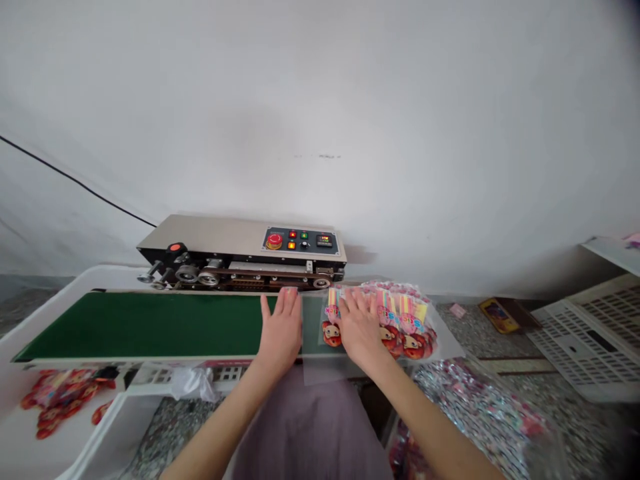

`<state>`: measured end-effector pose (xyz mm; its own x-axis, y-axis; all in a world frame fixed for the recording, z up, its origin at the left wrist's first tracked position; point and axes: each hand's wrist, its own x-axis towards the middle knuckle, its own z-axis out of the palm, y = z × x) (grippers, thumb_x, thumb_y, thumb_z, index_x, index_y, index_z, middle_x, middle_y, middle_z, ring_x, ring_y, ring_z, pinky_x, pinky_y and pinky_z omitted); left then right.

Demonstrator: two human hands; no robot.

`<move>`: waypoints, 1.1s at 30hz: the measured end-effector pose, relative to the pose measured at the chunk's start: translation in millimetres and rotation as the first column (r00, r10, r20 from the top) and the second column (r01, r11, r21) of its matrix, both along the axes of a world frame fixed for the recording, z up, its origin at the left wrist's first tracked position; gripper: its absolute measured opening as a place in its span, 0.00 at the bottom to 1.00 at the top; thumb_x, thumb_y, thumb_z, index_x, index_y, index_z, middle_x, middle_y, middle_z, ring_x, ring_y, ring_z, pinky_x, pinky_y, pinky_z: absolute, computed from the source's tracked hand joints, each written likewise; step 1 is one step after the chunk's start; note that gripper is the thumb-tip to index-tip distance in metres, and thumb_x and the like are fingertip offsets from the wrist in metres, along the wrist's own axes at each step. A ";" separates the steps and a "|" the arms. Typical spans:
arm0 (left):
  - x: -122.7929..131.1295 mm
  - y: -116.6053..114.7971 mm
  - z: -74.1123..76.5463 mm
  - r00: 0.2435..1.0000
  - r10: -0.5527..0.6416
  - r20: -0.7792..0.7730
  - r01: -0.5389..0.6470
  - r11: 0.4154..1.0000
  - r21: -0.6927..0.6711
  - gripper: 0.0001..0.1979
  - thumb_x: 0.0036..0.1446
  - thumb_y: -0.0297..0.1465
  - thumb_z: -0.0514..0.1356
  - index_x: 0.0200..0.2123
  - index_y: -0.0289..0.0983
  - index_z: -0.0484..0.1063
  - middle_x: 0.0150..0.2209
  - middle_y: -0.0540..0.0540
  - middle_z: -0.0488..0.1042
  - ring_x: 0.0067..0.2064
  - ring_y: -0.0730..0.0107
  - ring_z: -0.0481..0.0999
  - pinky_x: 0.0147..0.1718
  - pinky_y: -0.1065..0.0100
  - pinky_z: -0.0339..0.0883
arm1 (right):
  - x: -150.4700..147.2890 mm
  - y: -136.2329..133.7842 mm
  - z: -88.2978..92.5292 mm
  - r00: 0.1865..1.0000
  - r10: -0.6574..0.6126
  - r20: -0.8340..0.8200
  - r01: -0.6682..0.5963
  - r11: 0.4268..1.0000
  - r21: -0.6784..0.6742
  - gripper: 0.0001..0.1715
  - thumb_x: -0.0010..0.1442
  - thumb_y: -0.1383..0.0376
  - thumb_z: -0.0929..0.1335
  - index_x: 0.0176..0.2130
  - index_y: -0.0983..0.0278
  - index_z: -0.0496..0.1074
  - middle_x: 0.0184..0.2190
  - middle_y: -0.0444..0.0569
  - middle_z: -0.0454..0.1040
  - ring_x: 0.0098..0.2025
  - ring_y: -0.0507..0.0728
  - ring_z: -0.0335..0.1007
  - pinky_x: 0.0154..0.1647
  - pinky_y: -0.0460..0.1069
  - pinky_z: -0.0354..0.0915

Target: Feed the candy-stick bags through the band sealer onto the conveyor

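My left hand [281,330] lies with fingers stretched and thumb apart over the green conveyor belt [175,323]. Its right side meets the edge of a clear plastic sheet or bag [315,363]. Spread flat, my right hand [361,327] presses on a row of colourful packets [413,327] printed with a red-haired cartoon figure; it hides part of them. One such packet [331,323] shows between my hands, beneath or inside the clear plastic; I cannot tell which. Behind the belt stands a band sealing machine [225,237] with rollers and a lit control panel [303,241].
At the left, a white tub [20,407] holds several red printed packets [70,397]. A large bag of shiny wrapped pieces [480,407] lies below right. Farther right are a small box [505,317] and a white slotted crate [590,333]. A black cable [75,180] runs along the wall.
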<state>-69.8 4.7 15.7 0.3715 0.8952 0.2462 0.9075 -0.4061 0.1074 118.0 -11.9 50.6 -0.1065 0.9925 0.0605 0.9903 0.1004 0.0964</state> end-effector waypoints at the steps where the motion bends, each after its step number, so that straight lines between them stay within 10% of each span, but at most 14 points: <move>1: 6.4 -0.4 0.3 0.999 -0.037 0.013 0.037 0.999 -0.003 0.24 0.69 0.30 0.47 0.66 0.34 0.64 0.68 0.39 0.62 0.71 0.48 0.54 0.68 0.34 0.37 | 5.6 -3.8 2.0 1.000 0.004 0.001 -0.004 0.999 0.034 0.25 0.70 0.65 0.59 0.61 0.67 0.70 0.68 0.58 0.62 0.71 0.71 0.49 0.70 0.70 0.40; 7: 54.4 -0.9 -23.8 0.944 -0.328 0.031 0.328 0.945 -0.010 0.27 0.72 0.40 0.44 0.70 0.38 0.56 0.73 0.42 0.51 0.73 0.55 0.48 0.66 0.35 0.47 | 54.9 -33.7 -2.6 0.995 -0.063 0.073 0.047 0.978 0.205 0.25 0.70 0.60 0.62 0.62 0.65 0.69 0.67 0.58 0.63 0.69 0.70 0.54 0.69 0.69 0.42; 20: 6.7 -3.9 -14.0 1.000 -0.018 -0.004 0.018 0.999 -0.029 0.23 0.70 0.36 0.49 0.64 0.36 0.67 0.69 0.36 0.61 0.70 0.45 0.57 0.66 0.32 0.43 | -10.8 -4.1 -21.5 0.995 0.064 -0.079 -0.057 0.994 0.088 0.28 0.70 0.57 0.63 0.63 0.67 0.67 0.69 0.58 0.60 0.70 0.70 0.52 0.70 0.69 0.44; 27: 50.7 8.8 -14.3 0.900 -0.429 0.079 0.433 0.901 -0.037 0.26 0.72 0.36 0.45 0.71 0.39 0.52 0.72 0.43 0.53 0.73 0.57 0.49 0.67 0.44 0.51 | 43.8 -27.1 -7.2 0.999 -0.020 0.042 0.012 0.980 0.197 0.26 0.70 0.63 0.60 0.64 0.64 0.67 0.67 0.53 0.63 0.69 0.70 0.53 0.70 0.69 0.40; 33: 56.8 2.7 -34.8 0.916 -0.400 0.036 0.400 0.917 0.011 0.27 0.73 0.40 0.42 0.71 0.39 0.52 0.73 0.42 0.51 0.74 0.56 0.46 0.67 0.36 0.42 | 51.1 -30.8 -21.1 0.997 -0.046 0.057 0.036 0.987 0.156 0.27 0.70 0.61 0.60 0.65 0.62 0.66 0.68 0.52 0.61 0.70 0.70 0.51 0.70 0.70 0.40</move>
<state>-13.0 7.4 -19.1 0.6889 0.6728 0.2696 0.6647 -0.7348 0.1353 169.1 -42.7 29.5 -0.0739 0.9753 0.2080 0.9851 0.0389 0.1675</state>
